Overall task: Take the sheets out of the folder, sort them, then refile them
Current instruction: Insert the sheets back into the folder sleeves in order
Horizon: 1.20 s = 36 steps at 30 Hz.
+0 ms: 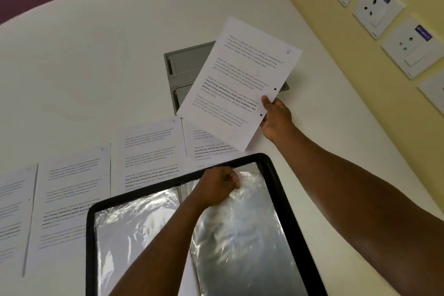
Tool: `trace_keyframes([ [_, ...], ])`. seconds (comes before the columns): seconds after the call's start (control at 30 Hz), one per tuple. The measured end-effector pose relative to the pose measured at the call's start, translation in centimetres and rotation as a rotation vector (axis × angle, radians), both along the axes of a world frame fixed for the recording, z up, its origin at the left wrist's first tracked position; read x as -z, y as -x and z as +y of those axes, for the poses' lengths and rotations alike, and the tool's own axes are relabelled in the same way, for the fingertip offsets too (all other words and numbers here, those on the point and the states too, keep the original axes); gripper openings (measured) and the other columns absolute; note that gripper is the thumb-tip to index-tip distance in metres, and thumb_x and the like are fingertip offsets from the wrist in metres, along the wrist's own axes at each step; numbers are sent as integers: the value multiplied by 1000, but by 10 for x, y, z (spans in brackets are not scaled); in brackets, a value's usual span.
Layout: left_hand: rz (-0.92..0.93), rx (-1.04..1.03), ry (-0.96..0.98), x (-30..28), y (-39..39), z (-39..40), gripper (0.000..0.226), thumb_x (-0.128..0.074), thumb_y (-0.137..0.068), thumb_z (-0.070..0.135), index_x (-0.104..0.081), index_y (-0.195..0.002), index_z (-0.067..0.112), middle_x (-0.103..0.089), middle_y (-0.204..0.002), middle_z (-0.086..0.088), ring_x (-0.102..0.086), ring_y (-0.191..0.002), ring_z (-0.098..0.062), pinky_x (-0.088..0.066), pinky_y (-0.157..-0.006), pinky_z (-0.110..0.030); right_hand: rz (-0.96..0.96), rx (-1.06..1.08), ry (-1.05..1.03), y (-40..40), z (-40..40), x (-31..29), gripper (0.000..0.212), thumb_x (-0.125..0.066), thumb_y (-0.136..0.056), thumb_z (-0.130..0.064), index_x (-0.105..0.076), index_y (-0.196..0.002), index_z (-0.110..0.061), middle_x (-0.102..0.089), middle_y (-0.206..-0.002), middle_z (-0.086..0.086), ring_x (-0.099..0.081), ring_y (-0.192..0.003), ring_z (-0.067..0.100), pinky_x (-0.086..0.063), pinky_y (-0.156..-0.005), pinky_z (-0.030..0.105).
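Note:
An open black-edged folder [290, 218] with clear plastic sleeves [240, 230] lies on the white table in front of me. My left hand [216, 186] pinches the top edge of the right-hand sleeve. My right hand [275, 116] holds a printed sheet marked 6 [237, 81] by its punched edge, lifted above the table beyond the folder. Several other printed sheets lie in a row beyond and left of the folder, among them one marked 9 [150, 149] and one partly under the folder [206, 149].
A grey cable hatch [185, 67] is set into the white table [96, 55] behind the held sheet. A yellow wall with several socket plates [377, 7] runs along the right. The table's far edge curves at the upper left.

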<state>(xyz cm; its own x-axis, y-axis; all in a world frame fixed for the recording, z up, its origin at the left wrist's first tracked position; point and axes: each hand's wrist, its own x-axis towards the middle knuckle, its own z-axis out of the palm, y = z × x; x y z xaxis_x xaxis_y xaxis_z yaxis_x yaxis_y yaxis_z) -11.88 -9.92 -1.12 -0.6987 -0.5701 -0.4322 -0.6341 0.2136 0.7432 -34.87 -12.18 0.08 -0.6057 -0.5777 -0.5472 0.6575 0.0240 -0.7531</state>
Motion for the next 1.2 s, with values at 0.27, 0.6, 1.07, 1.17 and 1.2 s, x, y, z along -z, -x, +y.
trace_keyframes([
  [0.27, 46, 94, -80, -2, -5, -1, 57, -44, -87, -9, -56, -132, 24, -56, -132, 11, -49, -123, -1, -44, -102, -21, -84, -5, 50, -9, -9, -6, 13, -61, -94, -14, -65, -106, -15, -68, -114, 11, -66, -104, 26, -57, -85, 43],
  [0.6, 11, -197, 38, -12, -6, -1, 15, -81, -77, 23, -66, -78, 22, -70, -80, 9, -67, -76, -8, -52, -68, -16, -90, 11, 47, -7, -5, -7, 11, -60, -94, -13, -66, -104, -16, -68, -112, 10, -66, -103, 26, -57, -84, 43],
  [1.07, -24, -155, 153, -13, -27, 4, 13, -64, -91, 12, -70, -102, 16, -66, -92, 10, -61, -80, 1, -41, -66, 1, 65, -123, 0, -25, -8, -7, 8, -61, -95, -15, -67, -98, -19, -71, -104, 6, -66, -97, 23, -56, -86, 42],
  [1.17, -41, -211, 238, -13, -24, 6, 14, -63, -92, 15, -71, -103, 15, -68, -95, 7, -59, -75, 2, -40, -64, 1, 148, -217, -51, -34, -7, -3, 9, -62, -94, -16, -68, -100, -19, -72, -102, 3, -67, -95, 22, -56, -87, 42],
  [1.2, -28, -208, 256, -13, -22, 7, 14, -64, -91, 14, -72, -102, 16, -69, -96, 6, -60, -76, 1, -41, -66, 1, 161, -244, -65, -38, -6, -2, 10, -62, -94, -17, -68, -102, -19, -72, -102, 3, -67, -95, 22, -56, -87, 42],
])
